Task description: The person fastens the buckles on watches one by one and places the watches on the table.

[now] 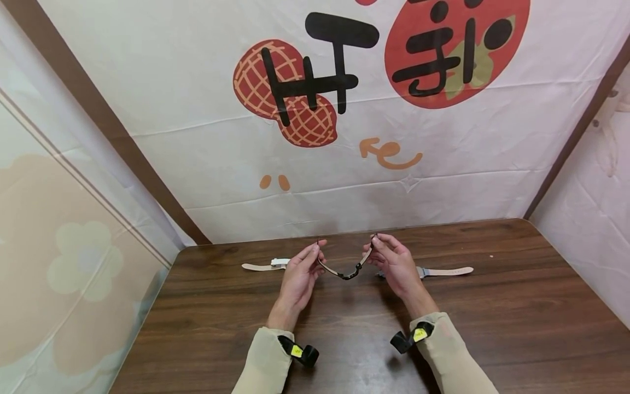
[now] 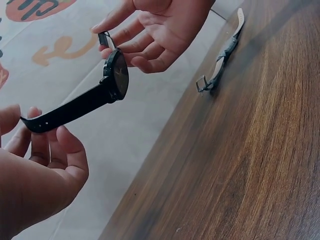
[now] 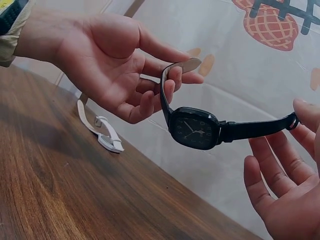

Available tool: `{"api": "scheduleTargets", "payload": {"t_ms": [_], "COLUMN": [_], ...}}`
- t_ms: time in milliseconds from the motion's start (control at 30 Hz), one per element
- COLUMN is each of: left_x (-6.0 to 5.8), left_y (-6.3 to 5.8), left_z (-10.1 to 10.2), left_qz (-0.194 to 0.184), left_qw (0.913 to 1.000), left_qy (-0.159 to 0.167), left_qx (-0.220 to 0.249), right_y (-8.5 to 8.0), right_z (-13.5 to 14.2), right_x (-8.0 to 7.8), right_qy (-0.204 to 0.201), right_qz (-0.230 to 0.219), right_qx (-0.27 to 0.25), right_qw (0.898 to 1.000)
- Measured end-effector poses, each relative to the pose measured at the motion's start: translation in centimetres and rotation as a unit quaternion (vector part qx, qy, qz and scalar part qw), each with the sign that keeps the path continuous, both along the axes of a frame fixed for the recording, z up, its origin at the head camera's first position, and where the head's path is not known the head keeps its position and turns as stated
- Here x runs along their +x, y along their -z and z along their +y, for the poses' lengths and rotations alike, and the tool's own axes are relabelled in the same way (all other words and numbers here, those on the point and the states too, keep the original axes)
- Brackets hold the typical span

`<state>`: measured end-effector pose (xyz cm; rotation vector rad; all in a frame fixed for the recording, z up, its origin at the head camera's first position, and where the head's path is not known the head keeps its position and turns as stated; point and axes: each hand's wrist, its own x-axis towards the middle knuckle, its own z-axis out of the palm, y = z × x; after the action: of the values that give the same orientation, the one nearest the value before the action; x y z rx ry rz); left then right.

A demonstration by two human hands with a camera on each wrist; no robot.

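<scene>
A black wristwatch [image 1: 348,276] hangs open between both hands above the table, sagging in the middle. My left hand [image 1: 299,276] pinches the free end of its strap [image 2: 75,107], where small holes show. At the buckle end, my right hand [image 1: 397,269] pinches the other strap [image 3: 257,130] between thumb and fingers. The rounded-square dark dial [image 3: 194,129] with light hands and numerals shows in the right wrist view. Both hands stay near the table's far side, with the watch's pale inner lining facing the head camera.
On the wooden table [image 1: 344,339], a white watch [image 3: 107,141] lies behind the left hand. A grey-blue watch [image 2: 222,60] with a pale strap lining lies beyond the right hand. A printed white cloth [image 1: 295,169] rises behind the table's far edge.
</scene>
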<state>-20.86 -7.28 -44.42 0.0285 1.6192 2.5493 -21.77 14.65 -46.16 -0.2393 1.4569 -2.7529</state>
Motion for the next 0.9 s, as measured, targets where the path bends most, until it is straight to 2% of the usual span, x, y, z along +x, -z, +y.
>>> {"api": "scheduleTargets", "payload": {"t_ms": [467,900], "left_x": [0.0,0.1], "left_y": [-0.1,-0.2], "left_z": [1.0,1.8], "left_qz": [-0.001,-0.005], "left_qw": [0.9994,0.9989], "left_qy": [0.034,0.033], "left_qx": [-0.01,0.034], "right_y": [-0.2,-0.6], "right_z": [0.0,0.2], "right_x": [0.3,0.5], "right_qy": [0.009,0.014], "right_qz": [0.004,0.011], "right_qx": [0.02,0.023], "right_qw": [1.0,1.0]}}
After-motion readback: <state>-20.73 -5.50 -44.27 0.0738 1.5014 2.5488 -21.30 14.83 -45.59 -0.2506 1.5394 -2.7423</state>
